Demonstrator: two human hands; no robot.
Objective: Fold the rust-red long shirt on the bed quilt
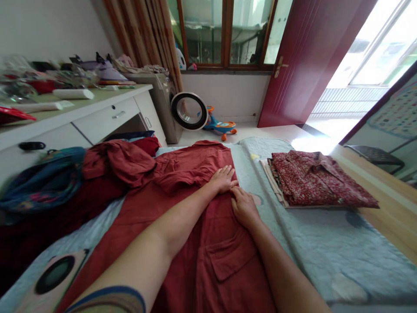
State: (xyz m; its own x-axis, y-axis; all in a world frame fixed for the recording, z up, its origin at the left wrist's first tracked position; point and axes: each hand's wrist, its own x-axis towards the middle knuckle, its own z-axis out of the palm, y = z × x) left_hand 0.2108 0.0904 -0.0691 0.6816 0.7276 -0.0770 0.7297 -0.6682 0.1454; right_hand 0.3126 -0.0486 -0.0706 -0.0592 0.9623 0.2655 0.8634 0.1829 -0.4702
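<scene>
Garment (pixel 221 234), brick red with a flap pocket (pixel 230 258), lies spread directly under both hands and forearms, on the bed (pixel 325 243) with its pale blue cover. Left hand (pixel 224 178): palm down, fingers extended and close together, pressing flat on the cloth, nothing gripped. Right hand (pixel 245 204): just beside it, at the garment's right edge, fingers bent; cannot tell if they pinch fabric. Blue-edged sleeve (pixel 107 295) on left arm. Pinkish item with dark oval (pixel 54 274) down and left of the hands, type unclear. Crumpled clothes pile (pixel 119 161) left of the hands, blue patterned cloth (pixel 48 178) at its outer end. Folded patterned clothes (pixel 321 180) stacked right of the hands, well apart. Beyond, far left: counter (pixel 97 119) with drawers, clutter on top, partly blurred. Past the hands: washing machine (pixel 164 111), round door (pixel 189 111) swung out, blue-orange ride-on toy (pixel 220 124) beside it. Farthest: curtain (pixel 143 39), window (pixel 224 32), red door (pixel 302 61) ajar, right of the window.
</scene>
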